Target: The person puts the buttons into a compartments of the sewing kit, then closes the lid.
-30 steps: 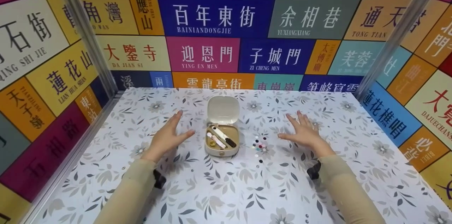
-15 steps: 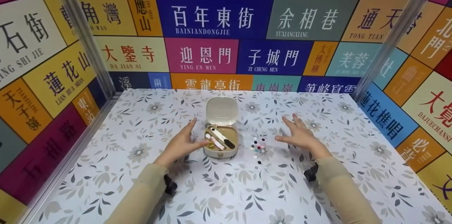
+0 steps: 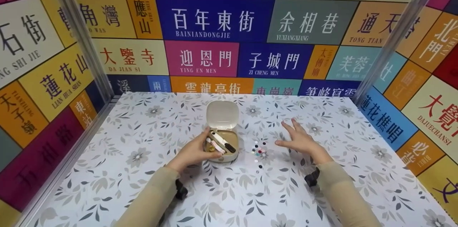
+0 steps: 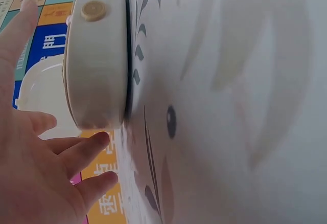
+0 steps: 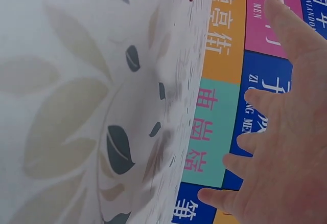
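Note:
A small cream hinged case (image 3: 229,157) stands on the table with its lid (image 3: 222,114) raised. Inside lie a slim white tool with a dark end (image 3: 223,142), a pale pink-and-white stick (image 3: 215,146) and a small gold item. My left hand (image 3: 193,152) is at the case's left side, thumb across the front corner in the head view. Seen from the left wrist, that hand's extended fingers (image 4: 92,150) are right by the case wall (image 4: 97,65). My right hand (image 3: 302,143) hovers with fingers spread, holding nothing. Between it and the case lie several tiny round pieces (image 3: 259,152), black, white and red.
A floral-patterned cloth (image 3: 125,191) covers the table. Walls of coloured panels with lettering (image 3: 214,19) rise at the back and sides, with clear corner posts (image 3: 89,41) at left and right. Black straps (image 3: 181,189) sit on both wrists.
My left hand has moved right, from beside the case up to its left side and front corner. The right hand has stayed nearly where it was, fingers spread. The case and small pieces have stayed put.

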`<state>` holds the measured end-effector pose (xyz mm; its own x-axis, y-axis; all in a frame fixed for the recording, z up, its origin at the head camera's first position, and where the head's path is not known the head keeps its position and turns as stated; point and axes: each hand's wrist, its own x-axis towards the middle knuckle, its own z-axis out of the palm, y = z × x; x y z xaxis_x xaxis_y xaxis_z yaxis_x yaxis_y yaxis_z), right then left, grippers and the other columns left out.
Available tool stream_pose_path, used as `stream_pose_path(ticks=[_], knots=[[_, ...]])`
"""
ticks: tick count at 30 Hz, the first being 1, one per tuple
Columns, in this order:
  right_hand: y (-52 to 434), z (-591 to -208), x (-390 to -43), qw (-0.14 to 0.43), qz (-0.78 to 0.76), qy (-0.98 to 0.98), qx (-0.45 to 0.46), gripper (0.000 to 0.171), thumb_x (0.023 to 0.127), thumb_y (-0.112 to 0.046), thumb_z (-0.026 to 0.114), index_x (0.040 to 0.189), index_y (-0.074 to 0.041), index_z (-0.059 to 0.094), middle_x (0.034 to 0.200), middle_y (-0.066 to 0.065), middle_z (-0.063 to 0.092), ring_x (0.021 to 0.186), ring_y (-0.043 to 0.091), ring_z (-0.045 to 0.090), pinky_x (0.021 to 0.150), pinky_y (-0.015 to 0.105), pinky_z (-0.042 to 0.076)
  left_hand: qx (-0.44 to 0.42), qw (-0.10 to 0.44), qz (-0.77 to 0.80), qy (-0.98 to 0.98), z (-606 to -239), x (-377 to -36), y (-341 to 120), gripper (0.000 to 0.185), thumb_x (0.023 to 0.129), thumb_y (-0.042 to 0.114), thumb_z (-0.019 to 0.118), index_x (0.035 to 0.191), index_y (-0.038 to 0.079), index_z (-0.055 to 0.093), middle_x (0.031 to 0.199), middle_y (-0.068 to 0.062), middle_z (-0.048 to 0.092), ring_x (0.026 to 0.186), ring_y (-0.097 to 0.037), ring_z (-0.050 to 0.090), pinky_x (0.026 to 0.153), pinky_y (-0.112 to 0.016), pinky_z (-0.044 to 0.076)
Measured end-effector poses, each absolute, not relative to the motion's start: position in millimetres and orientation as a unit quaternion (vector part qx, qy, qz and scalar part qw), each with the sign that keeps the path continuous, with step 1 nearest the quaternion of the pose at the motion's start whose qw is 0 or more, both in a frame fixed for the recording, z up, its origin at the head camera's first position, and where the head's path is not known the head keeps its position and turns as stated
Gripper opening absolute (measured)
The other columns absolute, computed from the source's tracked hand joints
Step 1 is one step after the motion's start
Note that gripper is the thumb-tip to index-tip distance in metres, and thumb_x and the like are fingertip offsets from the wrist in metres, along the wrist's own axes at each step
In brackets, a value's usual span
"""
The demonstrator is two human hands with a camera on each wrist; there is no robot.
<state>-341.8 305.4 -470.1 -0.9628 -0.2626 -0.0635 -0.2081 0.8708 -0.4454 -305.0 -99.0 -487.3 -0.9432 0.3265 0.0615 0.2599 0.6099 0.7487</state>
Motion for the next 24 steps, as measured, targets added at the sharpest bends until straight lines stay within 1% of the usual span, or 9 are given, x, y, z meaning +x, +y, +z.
stream_pose_path(ticks=[5,7,11,14,17,21,24], knots=[[301.3,-473.2,-340.1,0.072,-0.255,0.956,-0.129,0.098,0.083,-0.065,0.061,0.156,-0.013,0.021,0.159,0.022,-0.007,0.141,0.051,-0.001,0.104,0.075,0.009,0.155,0.048,0.410,0.898,-489.1,-304.8,-96.8,0.116,0.069,0.057,0.081,0.156,0.015,0.017,0.158,-0.009,0.023,0.141,-0.032,0.029,0.114,-0.049,0.023],[298.7,-474.5,-339.5,0.080,-0.277,0.948,-0.134,0.097,0.084,-0.063,0.062,0.155,-0.012,0.021,0.159,0.022,-0.007,0.141,0.051,-0.003,0.104,0.075,0.007,0.150,0.048,0.408,0.899,-489.7,-304.6,-97.2,0.115,0.068,0.057,0.082,0.155,0.014,0.020,0.156,-0.011,0.027,0.139,-0.033,0.032,0.113,-0.049,0.024],[293.3,-477.1,-338.5,0.087,-0.302,0.938,-0.149,0.094,0.086,-0.058,0.064,0.154,-0.008,0.024,0.159,0.025,-0.004,0.142,0.050,-0.002,0.106,0.073,0.008,0.148,0.043,0.401,0.903,-491.2,-304.5,-98.6,0.115,0.065,0.058,0.082,0.154,0.012,0.026,0.153,-0.012,0.034,0.136,-0.033,0.038,0.112,-0.049,0.027],[289.8,-478.9,-337.9,0.083,-0.303,0.935,-0.162,0.090,0.087,-0.056,0.064,0.152,-0.006,0.028,0.158,0.027,0.001,0.141,0.051,0.003,0.107,0.071,0.010,0.151,0.038,0.398,0.904,-491.7,-305.1,-99.5,0.113,0.065,0.058,0.083,0.153,0.012,0.029,0.151,-0.012,0.038,0.134,-0.033,0.040,0.112,-0.049,0.028],[287.2,-479.8,-337.8,0.080,-0.307,0.933,-0.173,0.086,0.088,-0.053,0.065,0.151,-0.005,0.033,0.157,0.029,0.005,0.138,0.052,0.019,0.108,0.068,0.016,0.150,0.039,0.397,0.904,-491.2,-305.8,-99.7,0.110,0.066,0.056,0.082,0.153,0.013,0.030,0.151,-0.012,0.039,0.134,-0.032,0.040,0.112,-0.049,0.027],[285.0,-480.6,-338.6,0.075,-0.317,0.929,-0.179,0.078,0.089,-0.047,0.066,0.147,-0.002,0.039,0.155,0.031,0.011,0.133,0.052,0.031,0.109,0.063,0.023,0.145,0.048,0.399,0.904,-490.2,-307.1,-98.9,0.104,0.069,0.052,0.082,0.153,0.015,0.031,0.151,-0.010,0.039,0.136,-0.032,0.038,0.114,-0.048,0.025],[283.6,-481.9,-339.6,0.074,-0.334,0.924,-0.173,0.068,0.090,-0.039,0.067,0.143,-0.001,0.045,0.154,0.032,0.017,0.136,0.051,0.027,0.110,0.061,0.023,0.150,0.050,0.403,0.901,-490.9,-308.2,-97.8,0.101,0.071,0.048,0.082,0.152,0.014,0.032,0.150,-0.012,0.040,0.135,-0.032,0.039,0.113,-0.048,0.026]])
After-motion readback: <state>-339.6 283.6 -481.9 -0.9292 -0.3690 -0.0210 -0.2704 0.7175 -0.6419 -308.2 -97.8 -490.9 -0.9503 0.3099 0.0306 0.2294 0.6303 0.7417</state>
